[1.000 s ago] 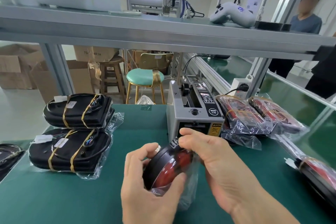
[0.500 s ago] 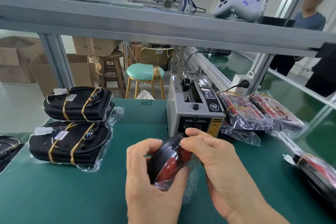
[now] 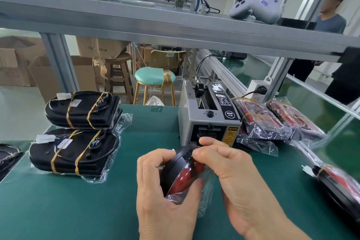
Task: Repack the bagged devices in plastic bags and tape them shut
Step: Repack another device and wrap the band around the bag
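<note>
Sealing step, judged: the left hand [image 3: 167, 187] grips the bagged device [image 3: 182, 173] above the green mat [image 3: 78, 210], while the right hand [image 3: 229, 169] pinches film at its top edge. Beyond, touching nothing, stands the tape dispenser [image 3: 209, 117], probably the source of the next strip.

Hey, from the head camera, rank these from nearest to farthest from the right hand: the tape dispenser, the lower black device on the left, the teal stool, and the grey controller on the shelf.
Measured from the right hand:
1. Tape dispenser, just behind the fingertips.
2. Lower black device, left on the mat.
3. Teal stool, beyond the table's far edge.
4. Grey controller, up on the shelf, right.
</note>
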Available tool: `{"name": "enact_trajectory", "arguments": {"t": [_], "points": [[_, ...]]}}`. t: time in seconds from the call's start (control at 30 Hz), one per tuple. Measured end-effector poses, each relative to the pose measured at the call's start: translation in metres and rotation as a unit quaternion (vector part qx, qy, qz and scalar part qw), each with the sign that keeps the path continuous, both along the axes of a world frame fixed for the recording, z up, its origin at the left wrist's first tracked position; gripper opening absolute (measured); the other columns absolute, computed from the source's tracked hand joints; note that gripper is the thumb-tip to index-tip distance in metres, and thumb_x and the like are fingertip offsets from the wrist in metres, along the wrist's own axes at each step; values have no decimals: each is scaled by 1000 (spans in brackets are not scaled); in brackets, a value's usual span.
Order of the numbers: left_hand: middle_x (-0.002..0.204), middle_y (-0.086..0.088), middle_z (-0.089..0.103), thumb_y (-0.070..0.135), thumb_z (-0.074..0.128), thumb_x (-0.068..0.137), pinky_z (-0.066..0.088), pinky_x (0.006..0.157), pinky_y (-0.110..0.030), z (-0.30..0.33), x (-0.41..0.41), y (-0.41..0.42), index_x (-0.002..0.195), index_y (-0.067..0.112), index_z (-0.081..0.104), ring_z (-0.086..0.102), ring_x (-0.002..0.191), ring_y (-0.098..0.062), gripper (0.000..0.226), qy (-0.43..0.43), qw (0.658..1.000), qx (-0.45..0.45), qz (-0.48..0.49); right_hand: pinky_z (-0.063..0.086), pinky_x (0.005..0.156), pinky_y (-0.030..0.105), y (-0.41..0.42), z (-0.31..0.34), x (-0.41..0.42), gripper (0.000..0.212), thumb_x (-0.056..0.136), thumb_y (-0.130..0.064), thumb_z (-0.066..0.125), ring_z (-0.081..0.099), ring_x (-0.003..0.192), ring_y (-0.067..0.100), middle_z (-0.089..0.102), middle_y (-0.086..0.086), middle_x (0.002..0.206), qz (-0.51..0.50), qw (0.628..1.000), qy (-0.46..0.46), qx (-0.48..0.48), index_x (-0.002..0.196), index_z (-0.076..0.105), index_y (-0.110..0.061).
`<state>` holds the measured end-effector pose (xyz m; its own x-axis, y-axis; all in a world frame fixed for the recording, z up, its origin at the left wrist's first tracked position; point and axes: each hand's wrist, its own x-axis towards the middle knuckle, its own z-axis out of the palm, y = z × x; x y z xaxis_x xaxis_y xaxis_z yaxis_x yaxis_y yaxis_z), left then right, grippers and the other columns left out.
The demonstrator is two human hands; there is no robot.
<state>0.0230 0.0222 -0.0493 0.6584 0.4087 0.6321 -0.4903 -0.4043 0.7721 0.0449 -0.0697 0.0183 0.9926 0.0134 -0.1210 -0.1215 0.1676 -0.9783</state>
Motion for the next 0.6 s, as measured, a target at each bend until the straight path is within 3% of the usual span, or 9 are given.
{"name": "enact_trajectory", "arguments": {"t": [0.13, 0.3, 0.43, 0.6], "points": [[98, 6, 55, 23, 85, 50, 49, 64, -14, 1, 0, 0, 102, 39, 50, 58, 81, -14, 64, -6, 1000, 7, 5, 44, 67, 19, 0, 1, 0, 9, 59, -11, 72, 61, 94, 11, 62, -6, 108, -8, 1000, -2, -9, 50, 71, -9], [102, 2, 51, 15, 83, 51, 49, 69, -12, 3, 2, 1, 98, 33, 60, 58, 88, -12, 56, -37, 999, 27, -18, 42, 53, 6, 2, 3, -1, 19, 65, -4, 71, 60, 85, 1, 61, -4, 106, -10, 1000, -10, -13, 47, 68, -9], [98, -3, 50, 15, 82, 53, 47, 68, -8, 4, 2, 1, 94, 32, 64, 56, 82, -7, 48, -47, 998, 44, -19, 42, 56, 6, 2, 3, 0, 23, 66, -3, 70, 59, 80, -9, 61, -3, 105, -2, 999, -22, -28, 45, 67, -10], [96, -6, 50, 15, 82, 55, 46, 67, -7, 5, 4, 2, 89, 30, 64, 54, 80, -6, 41, -53, 997, 43, -18, 39, 53, 1, 2, 2, 3, 29, 67, -1, 71, 58, 75, -9, 62, -2, 100, -3, 998, -38, -58, 41, 64, -13]]}}
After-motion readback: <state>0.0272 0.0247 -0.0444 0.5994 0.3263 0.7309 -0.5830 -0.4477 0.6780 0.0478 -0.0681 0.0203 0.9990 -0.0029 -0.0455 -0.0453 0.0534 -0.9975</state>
